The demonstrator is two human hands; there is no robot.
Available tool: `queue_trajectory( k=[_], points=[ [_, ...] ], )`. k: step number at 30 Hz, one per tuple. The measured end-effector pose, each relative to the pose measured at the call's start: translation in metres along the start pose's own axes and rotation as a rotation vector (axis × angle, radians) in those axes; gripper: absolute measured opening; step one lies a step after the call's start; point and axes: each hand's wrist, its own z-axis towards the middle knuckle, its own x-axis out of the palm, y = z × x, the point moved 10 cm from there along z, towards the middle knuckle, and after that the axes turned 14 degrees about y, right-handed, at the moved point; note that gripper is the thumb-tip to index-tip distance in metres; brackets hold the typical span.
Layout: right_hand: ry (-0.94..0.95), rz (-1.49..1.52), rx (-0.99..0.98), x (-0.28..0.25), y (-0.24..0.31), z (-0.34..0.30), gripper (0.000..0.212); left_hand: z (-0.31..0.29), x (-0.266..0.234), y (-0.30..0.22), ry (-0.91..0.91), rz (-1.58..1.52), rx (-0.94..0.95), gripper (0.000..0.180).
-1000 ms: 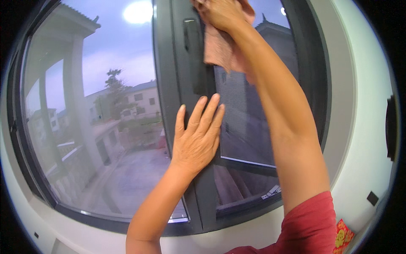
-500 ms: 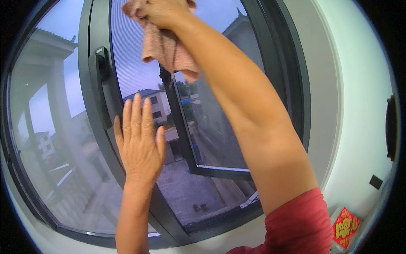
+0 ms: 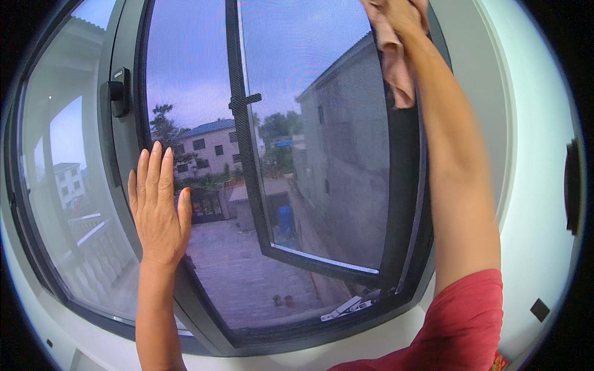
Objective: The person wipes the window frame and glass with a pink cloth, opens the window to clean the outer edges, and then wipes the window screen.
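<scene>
My right hand [image 3: 401,17] is at the top right, closed round a pinkish cloth [image 3: 396,62] that hangs down over the right side of the dark window frame [image 3: 405,185]. Part of this hand is cut off by the upper edge. Lower on the left, my left hand [image 3: 159,213] lies flat with its fingers pointing up, over the left upright of the frame and the edge of the mesh screen [image 3: 179,74]. It holds nothing. Just above and left of it is a black window handle [image 3: 117,99].
Beyond the screen, an outward-opened sash [image 3: 252,161] stands over a paved yard [image 3: 247,272]. A metal hinge arm [image 3: 346,308] sits at the lower right of the frame. To the left is a fixed glass pane [image 3: 74,204]; a white wall [image 3: 532,204] runs along the right.
My right hand has swept the cloth from the top middle of the screen to the right side of the frame. My left hand appears farther left, still flat; the view has shifted too.
</scene>
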Motion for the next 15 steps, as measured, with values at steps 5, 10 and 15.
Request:
queue_trajectory(
  k=[5,10,15],
  points=[
    [-0.147,-0.925,0.220,-0.040,0.055,-0.033,0.046,0.003,-0.002,-0.004,0.004,-0.009,0.008,0.056],
    [0.061,-0.658,0.419,0.000,0.050,-0.080,0.045,-0.003,-0.007,0.006,-0.019,-0.023,0.019,0.055],
    [0.320,-2.118,0.500,0.036,0.082,-0.107,0.039,-0.003,-0.006,-0.002,-0.110,-0.099,0.038,0.053]
  ],
)
